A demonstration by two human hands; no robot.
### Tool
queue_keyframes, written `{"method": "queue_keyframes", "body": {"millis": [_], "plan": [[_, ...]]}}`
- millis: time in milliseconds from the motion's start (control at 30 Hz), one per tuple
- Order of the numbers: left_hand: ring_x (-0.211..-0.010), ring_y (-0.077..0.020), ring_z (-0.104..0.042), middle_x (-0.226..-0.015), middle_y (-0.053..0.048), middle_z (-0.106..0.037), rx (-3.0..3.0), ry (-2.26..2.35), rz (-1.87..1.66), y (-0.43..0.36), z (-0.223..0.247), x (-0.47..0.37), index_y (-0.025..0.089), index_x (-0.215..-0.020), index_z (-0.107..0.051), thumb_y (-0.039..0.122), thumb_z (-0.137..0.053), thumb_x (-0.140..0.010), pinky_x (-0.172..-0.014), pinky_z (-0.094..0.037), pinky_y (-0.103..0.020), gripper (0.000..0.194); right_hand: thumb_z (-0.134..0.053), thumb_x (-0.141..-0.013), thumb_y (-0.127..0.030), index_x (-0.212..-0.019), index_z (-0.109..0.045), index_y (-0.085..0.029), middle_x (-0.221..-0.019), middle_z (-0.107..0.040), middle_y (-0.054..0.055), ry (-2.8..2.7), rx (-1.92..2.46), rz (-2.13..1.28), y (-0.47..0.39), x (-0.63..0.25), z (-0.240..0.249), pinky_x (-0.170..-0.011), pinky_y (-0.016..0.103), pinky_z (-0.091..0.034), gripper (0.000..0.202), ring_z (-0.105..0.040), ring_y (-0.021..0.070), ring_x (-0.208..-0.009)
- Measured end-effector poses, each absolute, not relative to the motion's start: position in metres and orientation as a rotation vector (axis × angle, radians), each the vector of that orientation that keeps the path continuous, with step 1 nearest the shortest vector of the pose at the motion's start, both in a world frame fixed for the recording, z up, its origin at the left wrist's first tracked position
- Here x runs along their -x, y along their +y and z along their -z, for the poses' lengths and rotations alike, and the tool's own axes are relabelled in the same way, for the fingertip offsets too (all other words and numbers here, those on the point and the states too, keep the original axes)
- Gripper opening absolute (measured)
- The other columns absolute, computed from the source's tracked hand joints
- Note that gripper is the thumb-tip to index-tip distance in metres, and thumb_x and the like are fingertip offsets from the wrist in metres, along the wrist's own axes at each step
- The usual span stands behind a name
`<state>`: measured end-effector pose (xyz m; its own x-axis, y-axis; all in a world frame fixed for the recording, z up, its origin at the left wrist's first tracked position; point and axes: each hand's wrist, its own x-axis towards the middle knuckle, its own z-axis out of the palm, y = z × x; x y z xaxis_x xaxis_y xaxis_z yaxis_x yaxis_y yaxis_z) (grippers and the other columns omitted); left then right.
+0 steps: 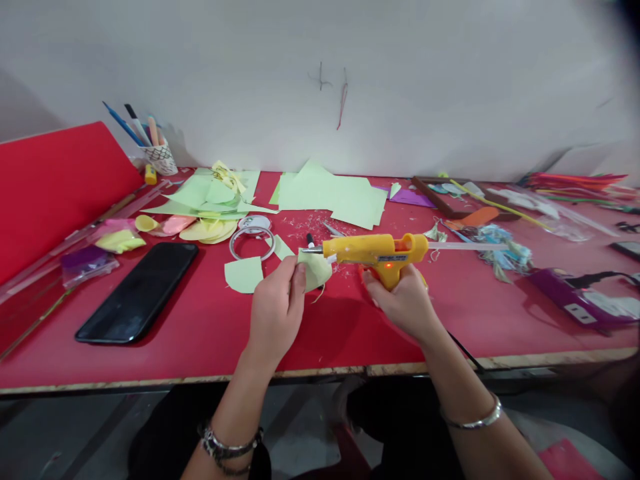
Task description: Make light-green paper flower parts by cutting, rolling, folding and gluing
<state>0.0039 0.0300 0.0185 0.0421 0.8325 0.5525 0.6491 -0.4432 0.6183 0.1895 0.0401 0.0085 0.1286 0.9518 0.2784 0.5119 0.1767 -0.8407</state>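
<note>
My right hand [404,303] is wrapped round the handle of a yellow hot glue gun [365,247], whose small light glows orange-red. A pale glue stick [463,247] sticks out of its back end. Between thumb and fingers my left hand [277,300] pinches a light green paper piece [316,270]. The gun's metal nozzle [313,250] lies at the upper edge of that paper; whether it touches cannot be made out. Beside my left hand rest another cut green paper piece [244,275] and a roll of tape [253,243]. A dark-capped marker [310,240] shows partly behind the held paper.
A black phone [140,292] lies at the left on the red table [320,350]. Green paper sheets [330,197] and a pen cup [161,159] stand towards the wall. At the right are blue tassels [503,247], a purple power strip [575,297] and a brown frame [440,203].
</note>
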Motion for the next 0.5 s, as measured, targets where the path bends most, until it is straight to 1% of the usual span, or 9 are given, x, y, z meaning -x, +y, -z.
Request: {"method": "queue_keyframes", "body": {"millis": [233,500], "plan": [[-0.047,-0.0095,-0.041,-0.053,0.003,-0.042,-2.108,1.54,-1.35,0.031,-0.018,-0.0031,0.018,-0.071,-0.047,0.027,-0.034,-0.089,-0.047,-0.027,-0.022,0.024,-0.054,-0.069,-0.026,-0.071,-0.049,-0.019,-0.049,-0.05,-0.004,-1.514,1.498,-0.613,0.04,-0.1895,-0.0104,-0.043,0.025,-0.038,0.009,-0.047,0.0101,-0.043],[-0.047,-0.0095,-0.042,-0.054,0.003,-0.044,-2.099,1.546,-1.346,0.0308,-0.019,-0.0026,0.017,-0.072,-0.047,0.028,-0.034,-0.09,-0.047,-0.027,-0.021,0.024,-0.052,-0.07,-0.022,-0.064,-0.046,-0.021,-0.043,-0.046,-0.006,-1.537,1.472,-0.593,0.0402,-0.1905,-0.0107,-0.038,0.023,-0.034,0.009,-0.043,0.0083,-0.037]]}}
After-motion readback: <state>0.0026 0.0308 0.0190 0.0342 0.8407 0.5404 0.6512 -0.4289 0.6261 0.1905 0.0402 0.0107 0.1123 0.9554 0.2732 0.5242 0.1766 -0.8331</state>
